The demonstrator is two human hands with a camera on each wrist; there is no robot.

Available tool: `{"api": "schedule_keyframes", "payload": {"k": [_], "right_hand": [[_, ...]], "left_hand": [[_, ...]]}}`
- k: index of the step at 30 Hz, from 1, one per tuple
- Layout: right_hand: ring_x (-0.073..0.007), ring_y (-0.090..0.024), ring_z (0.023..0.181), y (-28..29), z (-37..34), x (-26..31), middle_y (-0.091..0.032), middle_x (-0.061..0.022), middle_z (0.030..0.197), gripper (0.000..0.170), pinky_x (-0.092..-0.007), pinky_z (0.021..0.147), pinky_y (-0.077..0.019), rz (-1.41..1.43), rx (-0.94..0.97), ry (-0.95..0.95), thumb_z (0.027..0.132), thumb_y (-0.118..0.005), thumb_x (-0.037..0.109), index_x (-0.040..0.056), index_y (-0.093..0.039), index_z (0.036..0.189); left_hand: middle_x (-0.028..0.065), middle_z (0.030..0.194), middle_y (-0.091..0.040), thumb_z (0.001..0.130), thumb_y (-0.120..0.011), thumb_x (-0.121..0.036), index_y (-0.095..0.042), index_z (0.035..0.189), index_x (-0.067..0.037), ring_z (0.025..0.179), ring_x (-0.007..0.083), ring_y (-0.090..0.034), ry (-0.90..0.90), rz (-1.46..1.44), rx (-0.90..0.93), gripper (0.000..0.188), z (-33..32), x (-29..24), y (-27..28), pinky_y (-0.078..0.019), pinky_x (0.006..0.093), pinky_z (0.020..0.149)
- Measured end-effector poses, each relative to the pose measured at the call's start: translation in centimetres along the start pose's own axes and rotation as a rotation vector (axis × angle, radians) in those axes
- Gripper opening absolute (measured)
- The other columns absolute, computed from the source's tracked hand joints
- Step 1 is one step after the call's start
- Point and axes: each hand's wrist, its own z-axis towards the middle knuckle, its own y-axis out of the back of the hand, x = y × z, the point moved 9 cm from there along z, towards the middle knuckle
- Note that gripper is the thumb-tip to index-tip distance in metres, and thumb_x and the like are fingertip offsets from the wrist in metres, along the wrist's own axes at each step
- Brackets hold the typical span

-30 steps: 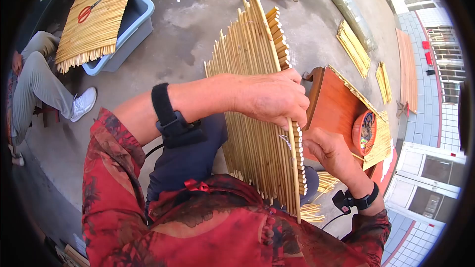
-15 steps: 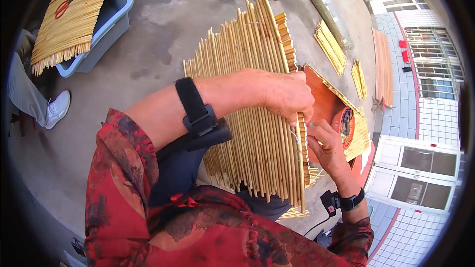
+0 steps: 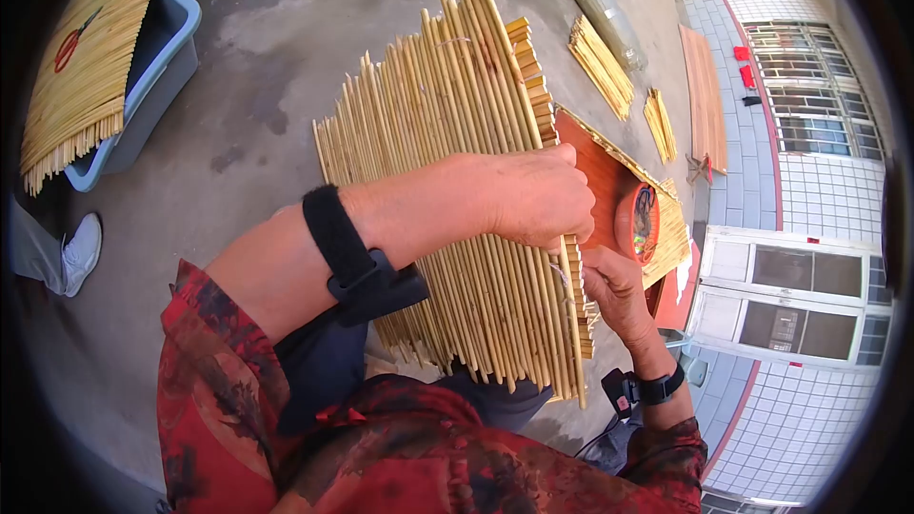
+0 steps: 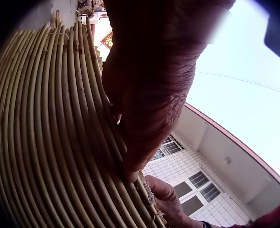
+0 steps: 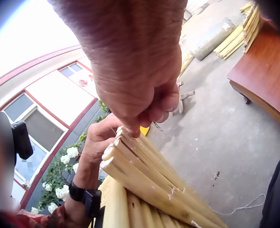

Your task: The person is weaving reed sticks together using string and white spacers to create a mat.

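Note:
A mat of tan plant stalks (image 3: 447, 133) bound side by side stands across the person's lap, its edge stalk sloping from top to bottom. The left hand (image 3: 543, 195) grips that edge near its middle, fingers curled over it. Just below, the right hand (image 3: 617, 287) is at the far side of the edge, thumb and fingers pinched together. A fine thread (image 5: 158, 125) shows by the right fingertips in the right wrist view, close above the cut stalk ends (image 5: 130, 164). The left wrist view shows thread wrapped along the edge between the hands.
Behind the mat stands a reddish wooden table (image 3: 595, 157) with an orange basket (image 3: 636, 222). Stalk bundles (image 3: 602, 67) and a plastic-wrapped roll (image 3: 602, 14) lie on the floor. At left, scissors (image 3: 71, 41) rest on another mat over a blue tub (image 3: 152, 86). A person's shoe (image 3: 82, 254) is below.
The head view has turned, so the surroundings shift left. The mat has tilted to show more of its face. The left hand keeps its grip, and the right hand stays close beside the edge.

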Motion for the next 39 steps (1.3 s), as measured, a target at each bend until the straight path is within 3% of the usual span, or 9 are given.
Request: {"api": "schedule_keyframes", "payload": {"k": [15, 29, 31, 34, 39], "right_hand": [[-0.0323, -0.061, 0.076, -0.3, -0.1, 2.6, -0.061, -0.0121, 0.083, 0.017, -0.0346, 0.066, -0.0488, -0.098, -0.003, 0.116, 0.083, -0.067, 0.006, 0.0056, -0.063, 0.099], [-0.034, -0.062, 0.081, -1.3, -0.1, 3.9, -0.062, -0.0142, 0.086, 0.013, -0.0365, 0.068, -0.0496, -0.01, 0.026, 0.179, 0.087, -0.062, 0.005, 0.0054, -0.061, 0.099], [-0.0367, -0.061, 0.082, -1.6, -0.1, 3.2, -0.061, -0.0158, 0.088, 0.015, -0.0384, 0.069, -0.0494, 0.081, 0.046, 0.087, 0.09, -0.057, 0.007, 0.0051, -0.058, 0.105], [-0.0389, -0.061, 0.082, -2.1, 0.0, 3.5, -0.061, -0.0173, 0.088, 0.018, -0.0408, 0.069, -0.0491, 0.112, 0.054, 0.099, 0.093, -0.053, 0.011, 0.0045, -0.055, 0.109], [-0.0394, -0.062, 0.079, -2.1, 0.2, 5.5, -0.061, -0.0186, 0.086, 0.029, -0.0428, 0.068, -0.0493, 0.109, 0.017, 0.077, 0.09, -0.057, 0.022, 0.0033, -0.052, 0.111]], "left_hand": [[0.0002, 0.076, -0.055, 0.074, -0.068, -0.024, -0.065, 0.083, -0.014, 0.086, 0.0191, -0.054, -0.056, 0.029, -0.093, 0.014, -1.2, -0.6, 0.3, -0.0352, 0.0357, 0.084], [-0.0006, 0.076, -0.049, 0.076, -0.068, -0.026, -0.062, 0.087, -0.016, 0.083, 0.0175, -0.05, -0.089, 0.025, -0.188, 0.016, -2.9, -1.9, 1.2, -0.0339, 0.0352, 0.086], [-0.0004, 0.076, -0.049, 0.076, -0.068, -0.026, -0.062, 0.088, -0.016, 0.083, 0.0176, -0.05, -0.09, 0.014, -0.187, 0.017, -3.2, -1.9, 1.0, -0.0339, 0.0354, 0.087], [-0.0003, 0.077, -0.05, 0.075, -0.069, -0.026, -0.063, 0.09, -0.016, 0.084, 0.0177, -0.051, -0.078, 0.021, -0.158, 0.019, -3.1, -1.8, 1.0, -0.0341, 0.0359, 0.088], [-0.0002, 0.079, -0.054, 0.072, -0.07, -0.023, -0.061, 0.089, -0.014, 0.084, 0.0186, -0.053, -0.056, 0.004, -0.225, 0.021, -3.9, -1.6, 1.6, -0.0359, 0.036, 0.088]]}}
